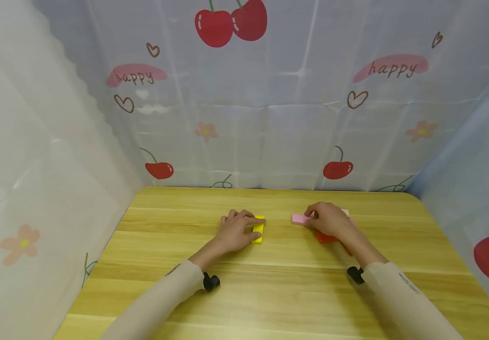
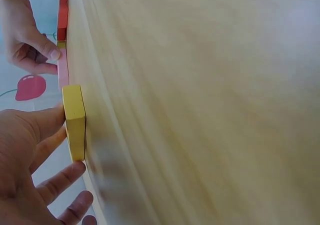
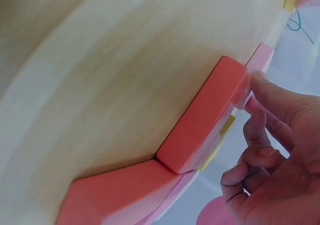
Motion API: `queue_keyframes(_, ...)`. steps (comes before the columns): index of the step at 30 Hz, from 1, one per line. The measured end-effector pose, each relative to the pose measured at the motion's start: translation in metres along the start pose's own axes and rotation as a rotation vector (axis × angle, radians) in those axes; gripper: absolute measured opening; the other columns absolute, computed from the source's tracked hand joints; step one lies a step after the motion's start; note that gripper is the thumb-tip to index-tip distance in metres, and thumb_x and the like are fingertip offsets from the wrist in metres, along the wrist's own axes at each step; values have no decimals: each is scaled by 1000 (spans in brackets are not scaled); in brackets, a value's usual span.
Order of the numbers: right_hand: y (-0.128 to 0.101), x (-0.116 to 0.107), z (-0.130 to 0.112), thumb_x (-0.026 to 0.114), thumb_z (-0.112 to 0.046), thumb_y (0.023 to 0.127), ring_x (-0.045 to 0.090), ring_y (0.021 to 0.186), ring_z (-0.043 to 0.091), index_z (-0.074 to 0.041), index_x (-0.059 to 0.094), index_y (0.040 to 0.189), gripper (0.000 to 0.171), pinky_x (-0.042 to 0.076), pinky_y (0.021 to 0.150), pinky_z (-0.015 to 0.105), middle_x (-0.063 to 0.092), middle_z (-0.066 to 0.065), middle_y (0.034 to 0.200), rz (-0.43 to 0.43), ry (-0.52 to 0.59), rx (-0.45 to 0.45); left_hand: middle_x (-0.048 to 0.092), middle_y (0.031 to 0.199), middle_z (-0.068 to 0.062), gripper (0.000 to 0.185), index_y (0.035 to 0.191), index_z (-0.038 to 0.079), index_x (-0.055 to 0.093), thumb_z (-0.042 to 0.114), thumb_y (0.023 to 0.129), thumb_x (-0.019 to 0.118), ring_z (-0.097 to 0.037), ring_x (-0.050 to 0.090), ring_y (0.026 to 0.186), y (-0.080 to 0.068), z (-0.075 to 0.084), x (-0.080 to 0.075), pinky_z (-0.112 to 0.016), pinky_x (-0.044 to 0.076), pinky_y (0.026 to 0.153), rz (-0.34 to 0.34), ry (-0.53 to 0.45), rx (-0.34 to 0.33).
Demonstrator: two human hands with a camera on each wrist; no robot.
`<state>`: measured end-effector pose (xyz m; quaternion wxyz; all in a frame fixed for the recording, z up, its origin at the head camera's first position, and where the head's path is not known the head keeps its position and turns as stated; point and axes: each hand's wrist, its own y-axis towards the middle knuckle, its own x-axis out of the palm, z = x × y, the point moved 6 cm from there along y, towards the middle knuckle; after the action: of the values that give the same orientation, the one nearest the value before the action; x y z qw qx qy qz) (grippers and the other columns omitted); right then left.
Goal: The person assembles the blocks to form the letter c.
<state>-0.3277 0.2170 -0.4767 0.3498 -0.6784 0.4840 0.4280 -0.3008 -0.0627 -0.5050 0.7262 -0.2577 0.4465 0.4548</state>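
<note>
My left hand (image 1: 237, 232) lies at a flat yellow block (image 1: 258, 227) on the table, thumb and fingers around it. In the left wrist view, fingertips touch the side and lower end of this block. To the right, my right hand (image 1: 329, 219) pinches one end of a small pink block (image 1: 298, 219) between thumb and finger. Beneath and beside that hand sit red blocks (image 3: 205, 115), partly hidden by it in the head view. In the right wrist view the pink block's held end is close to a red block's end.
Next to the right hand, a cream block (image 1: 346, 212) shows at the back, and a yellow strip (image 3: 217, 142) lies along a red block. The wooden table (image 1: 270, 293) meets a cherry-print curtain (image 1: 265, 141) behind, with more curtain at both sides.
</note>
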Motion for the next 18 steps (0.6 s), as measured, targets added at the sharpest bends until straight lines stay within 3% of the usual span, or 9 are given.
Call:
queue_keyframes(9, 20, 4, -12, 79, -25, 99, 58, 80, 20, -12, 81, 117, 23, 45, 74, 35, 71, 4, 93, -41, 22, -22, 61, 154, 0, 45, 149, 40, 65, 42, 104, 71, -29, 47, 126, -16, -12, -6, -43, 25, 87, 19, -25, 3)
queue_keyframes(18, 34, 5, -24, 79, -24, 99, 57, 82, 21, -12, 80, 120, 24, 44, 75, 33, 72, 6, 95, -85, 22, -29, 61, 153, 1, 46, 149, 41, 65, 42, 104, 72, -32, 46, 127, -26, -24, -9, -45, 26, 90, 30, -44, -6)
